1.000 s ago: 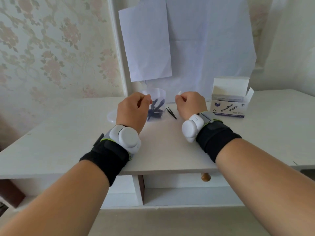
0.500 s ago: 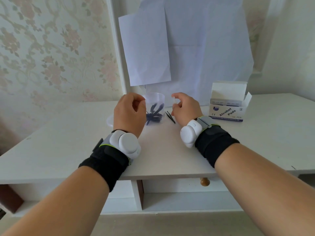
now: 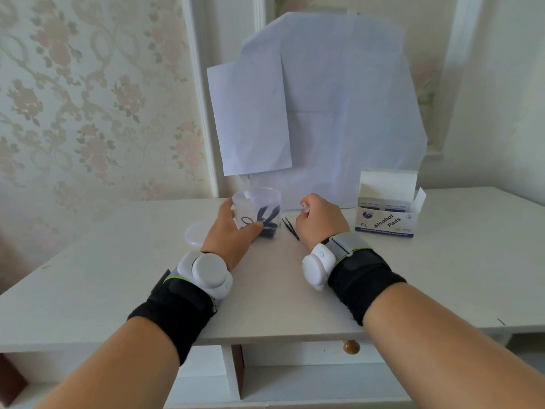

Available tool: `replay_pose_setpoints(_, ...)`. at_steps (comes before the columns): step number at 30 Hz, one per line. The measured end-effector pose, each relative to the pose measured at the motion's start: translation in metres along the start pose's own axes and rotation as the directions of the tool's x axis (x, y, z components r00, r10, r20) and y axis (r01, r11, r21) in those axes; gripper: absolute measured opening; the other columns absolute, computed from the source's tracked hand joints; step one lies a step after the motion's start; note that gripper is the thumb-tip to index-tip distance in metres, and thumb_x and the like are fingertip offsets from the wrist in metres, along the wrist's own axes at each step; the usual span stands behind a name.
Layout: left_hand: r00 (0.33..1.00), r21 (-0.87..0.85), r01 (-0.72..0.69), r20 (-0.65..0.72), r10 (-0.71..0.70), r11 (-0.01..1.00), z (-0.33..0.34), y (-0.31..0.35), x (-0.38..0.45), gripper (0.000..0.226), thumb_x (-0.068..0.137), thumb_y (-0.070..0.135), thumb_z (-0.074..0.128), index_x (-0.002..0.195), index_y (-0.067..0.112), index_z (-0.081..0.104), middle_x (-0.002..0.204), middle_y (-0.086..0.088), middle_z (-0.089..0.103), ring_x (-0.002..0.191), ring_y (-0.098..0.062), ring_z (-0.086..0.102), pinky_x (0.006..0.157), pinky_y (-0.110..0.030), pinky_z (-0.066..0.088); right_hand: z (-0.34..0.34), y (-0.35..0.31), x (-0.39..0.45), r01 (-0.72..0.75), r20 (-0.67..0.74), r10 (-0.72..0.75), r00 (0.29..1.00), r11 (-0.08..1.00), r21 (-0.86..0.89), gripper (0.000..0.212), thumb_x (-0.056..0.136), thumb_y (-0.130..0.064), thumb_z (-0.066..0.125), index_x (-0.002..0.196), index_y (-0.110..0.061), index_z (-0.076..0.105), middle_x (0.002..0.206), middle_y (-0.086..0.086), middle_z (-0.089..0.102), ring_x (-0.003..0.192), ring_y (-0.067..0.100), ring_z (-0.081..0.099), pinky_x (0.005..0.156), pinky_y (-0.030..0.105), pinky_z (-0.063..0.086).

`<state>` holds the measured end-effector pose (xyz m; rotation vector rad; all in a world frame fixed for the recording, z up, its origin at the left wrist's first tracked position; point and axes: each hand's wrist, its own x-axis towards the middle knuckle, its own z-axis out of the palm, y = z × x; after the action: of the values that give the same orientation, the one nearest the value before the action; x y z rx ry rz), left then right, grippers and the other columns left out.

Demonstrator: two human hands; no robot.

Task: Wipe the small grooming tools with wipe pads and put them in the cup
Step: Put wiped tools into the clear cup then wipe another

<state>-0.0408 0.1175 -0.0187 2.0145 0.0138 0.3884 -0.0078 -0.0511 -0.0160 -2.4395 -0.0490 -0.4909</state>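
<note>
Left hand [image 3: 233, 228] has moved from mid-air onto the clear plastic cup [image 3: 259, 208] at frame centre, fingers wrapped round it; dark tools sit inside. Right hand [image 3: 320, 221] stays curled, pinching a small white wipe pad [image 3: 304, 205]. Black tweezers [image 3: 290, 228] lie on the white surface [image 3: 118, 261] between the hands, likely next to wipe.

Clear cup [image 3: 259, 202], black tools [image 3: 267, 219], floral wallpaper [image 3: 88, 113].

Left hand [image 3: 233, 228] cupped, right hand [image 3: 320, 221] fisted

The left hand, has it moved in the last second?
Yes. The left hand was curled in front of the clear cup, hiding part of it; it has reached forward and now grips the cup's left side, on the table.
</note>
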Motion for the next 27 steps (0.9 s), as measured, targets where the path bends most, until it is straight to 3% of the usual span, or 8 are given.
replay_pose_setpoints(2,1.000,0.063,-0.014,0.003,0.014,0.998,0.002,-0.001,0.002,0.070,0.088,0.019,0.064,0.147,0.021,0.027,0.140,-0.001,0.047,0.109,-0.013,0.046,0.085,-0.022,0.031,-0.001,-0.001,0.000,-0.019,0.089,0.022,0.996,0.999,-0.037,0.038,0.094,-0.018,0.044,0.131,-0.014,0.047,0.117,0.011,0.062,0.104,0.032,0.059,0.084,0.033,0.046)
replay_pose_setpoints(8,0.993,0.225,0.020,-0.115,0.006,0.974,-0.002,-0.007,0.005,0.063,0.090,0.010,0.054,0.147,0.013,0.027,0.151,-0.005,0.032,0.132,-0.026,0.039,0.092,-0.023,0.028,0.002,-0.004,-0.002,-0.023,0.237,0.054,0.970,0.991,-0.131,0.042,0.092,-0.017,0.050,0.132,-0.011,0.040,0.117,0.014,0.060,0.108,0.034,0.059,0.091,0.039,0.048)
replay_pose_setpoints(12,0.956,0.417,0.122,-0.292,0.006,0.901,-0.008,-0.014,0.010,0.065,0.085,0.016,0.055,0.145,0.011,0.029,0.149,-0.009,0.032,0.135,-0.030,0.033,0.109,-0.041,0.030,0.004,-0.006,-0.002,-0.023,0.225,0.071,0.972,0.977,-0.210,0.043,0.090,-0.018,0.051,0.131,-0.013,0.038,0.118,0.011,0.060,0.114,0.034,0.055,0.102,0.044,0.040)
replay_pose_setpoints(15,0.968,0.565,0.222,-0.226,-0.109,0.794,-0.008,-0.019,0.010,0.061,0.086,0.028,0.051,0.142,0.016,0.031,0.144,-0.007,0.036,0.134,-0.028,0.028,0.105,-0.043,0.027,0.008,-0.006,-0.001,-0.013,0.248,0.071,0.966,0.973,-0.229,0.041,0.092,-0.019,0.049,0.131,-0.011,0.037,0.123,0.012,0.059,0.118,0.033,0.053,0.101,0.044,0.041)
replay_pose_setpoints(18,0.979,0.653,0.197,-0.098,-0.177,0.731,-0.008,-0.018,0.010,0.050,0.089,0.031,0.045,0.137,0.018,0.041,0.141,-0.007,0.041,0.133,-0.028,0.031,0.106,-0.041,0.028,0.010,-0.006,0.000,0.012,0.267,0.044,0.963,0.978,-0.207,0.042,0.093,-0.015,0.048,0.133,-0.009,0.035,0.125,0.014,0.058,0.117,0.033,0.054,0.098,0.043,0.044)
replay_pose_setpoints(23,0.989,0.649,0.136,-0.038,-0.146,0.749,-0.008,-0.015,0.009,0.049,0.092,0.030,0.046,0.140,0.019,0.042,0.145,-0.006,0.040,0.135,-0.026,0.034,0.108,-0.039,0.031,0.007,-0.006,-0.004,0.063,0.218,-0.023,0.976,0.982,-0.178,0.042,0.095,-0.014,0.047,0.136,-0.011,0.037,0.123,0.014,0.059,0.116,0.033,0.054,0.102,0.041,0.040)
replay_pose_setpoints(27,0.992,0.622,0.110,-0.023,-0.122,0.775,-0.007,-0.013,0.007,0.053,0.092,0.029,0.049,0.143,0.020,0.038,0.148,-0.004,0.039,0.137,-0.024,0.033,0.110,-0.037,0.029,0.004,-0.007,-0.008,0.109,0.125,-0.093,0.988,0.986,-0.128,0.034,0.096,-0.014,0.046,0.130,-0.015,0.046,0.114,0.013,0.063,0.106,0.034,0.059,0.080,0.034,0.044)
